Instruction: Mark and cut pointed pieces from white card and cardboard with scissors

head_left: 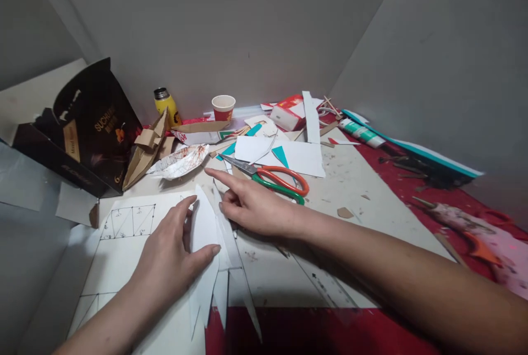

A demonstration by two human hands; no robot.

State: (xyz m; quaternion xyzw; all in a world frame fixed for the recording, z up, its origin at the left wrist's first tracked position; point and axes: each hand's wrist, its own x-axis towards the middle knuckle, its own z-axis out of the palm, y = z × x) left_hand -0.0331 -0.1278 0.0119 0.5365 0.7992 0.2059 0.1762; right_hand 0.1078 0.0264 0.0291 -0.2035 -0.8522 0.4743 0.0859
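Note:
My left hand (173,250) grips a white pointed paper piece (204,234) between its thumb and fingers, held above the drawn sheet. Just to the right, my right hand (256,204) has its index finger stretched out to the left and its other fingers curled. Its thumb is beside the upper end of another white paper piece (225,239); whether they touch I cannot tell. Several narrow pointed tips (247,300) hang below the two pieces. Behind my right hand lie scissors (280,182) with one orange and one green handle, blades parted slightly.
A white sheet with ruled pencil shapes (142,220) lies at left. A black box (88,129), a cardboard boat shape (146,146), a white paper boat shape (181,162), a yellow bottle (168,107) and a paper cup (223,109) stand behind. A pink glue gun (462,217) lies right.

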